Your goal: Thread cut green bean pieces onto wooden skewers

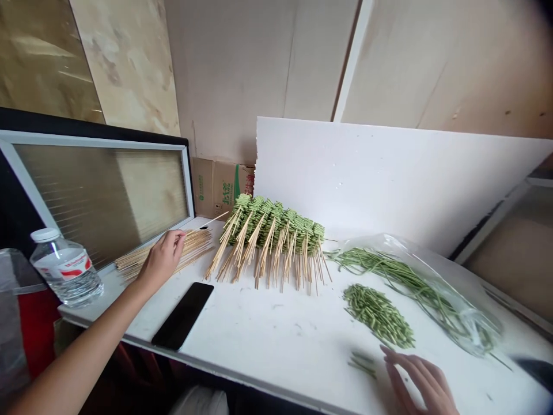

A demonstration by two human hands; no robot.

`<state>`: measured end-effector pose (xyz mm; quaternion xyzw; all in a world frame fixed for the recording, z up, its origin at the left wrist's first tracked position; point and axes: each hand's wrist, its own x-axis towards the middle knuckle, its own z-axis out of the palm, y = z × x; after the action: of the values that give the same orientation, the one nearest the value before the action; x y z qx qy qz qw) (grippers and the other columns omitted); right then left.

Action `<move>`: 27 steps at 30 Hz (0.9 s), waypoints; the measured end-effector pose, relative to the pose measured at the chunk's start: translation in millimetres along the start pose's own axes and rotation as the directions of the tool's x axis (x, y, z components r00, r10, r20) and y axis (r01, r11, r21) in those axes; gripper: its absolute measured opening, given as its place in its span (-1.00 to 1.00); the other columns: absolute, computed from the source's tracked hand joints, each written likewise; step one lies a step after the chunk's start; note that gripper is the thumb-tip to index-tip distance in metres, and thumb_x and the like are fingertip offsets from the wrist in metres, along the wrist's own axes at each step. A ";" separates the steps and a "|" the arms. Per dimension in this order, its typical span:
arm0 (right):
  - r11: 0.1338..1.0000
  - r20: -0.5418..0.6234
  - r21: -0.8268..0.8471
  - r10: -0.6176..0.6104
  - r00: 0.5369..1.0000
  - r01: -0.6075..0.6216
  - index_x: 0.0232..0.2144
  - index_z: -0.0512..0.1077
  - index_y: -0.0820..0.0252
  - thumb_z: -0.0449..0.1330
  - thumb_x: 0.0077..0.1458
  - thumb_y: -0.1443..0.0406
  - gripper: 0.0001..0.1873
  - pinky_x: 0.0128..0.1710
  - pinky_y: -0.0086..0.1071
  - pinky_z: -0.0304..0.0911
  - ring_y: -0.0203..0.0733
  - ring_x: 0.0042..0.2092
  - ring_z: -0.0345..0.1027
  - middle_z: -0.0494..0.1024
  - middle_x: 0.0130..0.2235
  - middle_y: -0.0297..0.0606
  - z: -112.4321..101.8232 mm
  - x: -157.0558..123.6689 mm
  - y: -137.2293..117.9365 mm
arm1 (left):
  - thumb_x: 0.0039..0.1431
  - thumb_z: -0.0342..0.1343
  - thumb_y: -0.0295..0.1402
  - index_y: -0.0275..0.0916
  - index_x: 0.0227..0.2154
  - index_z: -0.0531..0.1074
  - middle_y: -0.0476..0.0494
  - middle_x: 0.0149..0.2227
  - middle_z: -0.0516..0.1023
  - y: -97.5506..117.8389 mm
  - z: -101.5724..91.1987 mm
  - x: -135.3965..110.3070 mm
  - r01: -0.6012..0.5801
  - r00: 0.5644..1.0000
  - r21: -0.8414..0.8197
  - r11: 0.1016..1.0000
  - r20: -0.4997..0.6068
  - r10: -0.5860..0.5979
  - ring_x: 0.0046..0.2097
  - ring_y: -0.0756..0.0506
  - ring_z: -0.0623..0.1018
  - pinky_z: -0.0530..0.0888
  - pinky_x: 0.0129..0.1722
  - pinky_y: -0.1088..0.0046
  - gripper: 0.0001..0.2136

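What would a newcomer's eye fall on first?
Probably the big stack of short green pieces on pale wooden sticks, at the back middle of the white table. Right of it lie a loose, oval heap of cut green pieces and long, thin green stalks. At left, the left hand's fingers hold one thin, pale stick.

Food-prep corner, veg skewers (283, 222), cut veg pile (379, 316), wht tabletop (263, 340)

On the counter (268, 340), loaded skewers (276, 233) lie stacked before a panel (389, 178) and a carton (205, 184). Bare skewers (197, 248) lie to their left, behind a phone (184, 316) and bottle (69, 276). On the right, cut beans (378, 314) lie before long beans (401, 271) partly inside a bag (479, 323).
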<state>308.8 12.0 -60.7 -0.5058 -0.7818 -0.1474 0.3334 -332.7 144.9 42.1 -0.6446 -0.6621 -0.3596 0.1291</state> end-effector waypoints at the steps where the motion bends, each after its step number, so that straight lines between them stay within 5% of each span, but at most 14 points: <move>1: 1.000 0.025 0.007 -0.010 1.000 0.010 0.04 0.56 0.07 0.15 0.34 0.10 -0.66 -0.08 -0.18 0.41 0.02 -0.05 0.49 0.65 -0.06 -0.16 -0.2 5.9 0.8 | 0.49 -0.15 -0.27 -0.24 0.06 0.32 -0.26 0.05 0.54 19.7 -2.1 -5.6 -0.013 1.000 -0.054 0.998 -0.026 0.011 0.05 -0.20 0.56 0.46 0.09 0.29 -0.75; 5: 0.999 0.153 0.020 -0.043 0.987 0.040 -0.09 0.65 0.00 0.17 0.35 0.08 -0.71 -0.13 -0.14 0.41 0.05 -0.10 0.46 0.65 -0.17 -0.14 -0.8 30.2 -1.4 | 0.47 -0.11 -0.27 -0.21 0.01 0.39 -0.23 0.03 0.55 99.6 -9.5 -30.4 -0.095 0.995 -0.201 0.975 -0.050 0.086 -0.01 -0.19 0.57 0.48 0.07 0.27 -0.76; 10: 0.994 0.362 0.109 -0.012 0.932 -0.030 -0.25 0.66 0.02 0.19 0.33 0.11 -0.74 -0.12 -0.07 0.38 0.12 -0.08 0.42 0.63 -0.20 -0.12 -1.8 51.5 -14.6 | 0.46 -0.06 -0.26 -0.16 -0.06 0.44 -0.17 -0.15 0.61 184.3 -17.8 -70.9 -0.170 0.964 -0.452 0.876 0.109 0.244 -0.20 -0.14 0.60 0.53 -0.19 0.36 -0.80; 14: 0.976 0.311 0.173 0.072 0.948 -0.131 -0.35 0.61 0.07 0.17 0.32 0.06 -0.67 -0.14 -0.02 0.35 0.17 -0.11 0.42 0.62 -0.25 -0.07 -1.4 56.4 -23.6 | 0.46 -0.03 -0.27 -0.17 -0.11 0.46 -0.15 -0.14 0.62 228.0 -16.9 -103.5 -0.090 0.917 -0.603 0.793 0.261 0.303 -0.16 -0.13 0.62 0.55 -0.16 0.37 -0.81; 17: 0.884 0.278 0.347 0.222 0.935 -0.313 -0.30 0.60 0.07 0.18 0.29 -0.01 -0.65 -0.18 -0.10 0.37 0.11 -0.15 0.46 0.64 -0.23 -0.11 -9.1 58.7 -28.6 | 0.44 0.01 -0.29 -0.17 -0.16 0.48 -0.13 -0.19 0.63 249.1 -12.6 -120.0 -0.018 0.910 -0.669 0.743 0.297 0.290 -0.17 -0.12 0.63 0.54 -0.16 0.40 -0.83; 19: 0.720 0.313 0.504 0.363 0.878 -0.477 -0.25 0.61 0.08 0.27 0.19 -0.08 -0.62 -0.29 -0.20 0.37 0.03 -0.23 0.48 0.64 -0.26 -0.14 -17.2 60.8 -31.5 | 0.43 0.02 -0.28 -0.18 -0.18 0.49 -0.12 -0.22 0.62 259.7 -9.8 -127.4 -0.001 0.910 -0.690 0.724 0.298 0.286 -0.20 -0.11 0.62 0.53 -0.18 0.41 -0.83; 22: 0.333 0.396 0.720 0.524 0.754 -0.609 -0.23 0.65 0.11 0.44 -0.03 -0.11 -0.51 -0.35 -0.28 0.38 -0.09 -0.31 0.47 0.65 -0.30 -0.18 -26.9 63.7 -35.4 | 0.43 0.02 -0.28 -0.18 -0.20 0.49 -0.11 -0.24 0.61 270.1 -5.8 -135.8 -0.019 0.909 -0.690 0.724 0.290 0.300 -0.25 -0.09 0.60 0.50 -0.22 0.42 -0.83; 25: -0.084 0.508 0.820 0.562 0.653 -0.567 -0.27 0.68 0.12 0.60 -0.26 0.00 -0.49 -0.18 -0.34 0.46 -0.16 -0.23 0.51 0.68 -0.23 -0.20 -30.1 65.4 -39.6 | 0.42 0.01 -0.27 -0.19 -0.20 0.48 -0.11 -0.24 0.60 272.3 -1.7 -142.4 -0.031 0.900 -0.689 0.724 0.295 0.319 -0.26 -0.08 0.59 0.49 -0.24 0.43 -0.82; 27: -0.263 0.563 0.818 0.550 0.617 -0.512 -0.26 0.69 0.11 0.65 -0.32 0.11 -0.49 -0.10 -0.42 0.47 -0.22 -0.19 0.52 0.69 -0.20 -0.23 -30.7 66.7 -43.2 | 0.42 0.01 -0.27 -0.19 -0.20 0.49 -0.11 -0.25 0.60 270.7 0.5 -145.7 -0.037 0.893 -0.690 0.723 0.302 0.335 -0.28 -0.07 0.57 0.48 -0.27 0.44 -0.82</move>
<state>264.1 21.6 11.1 -0.4257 -0.3465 0.5679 0.6134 -56.5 10.1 33.1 -0.7720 -0.4308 -0.4151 -0.2147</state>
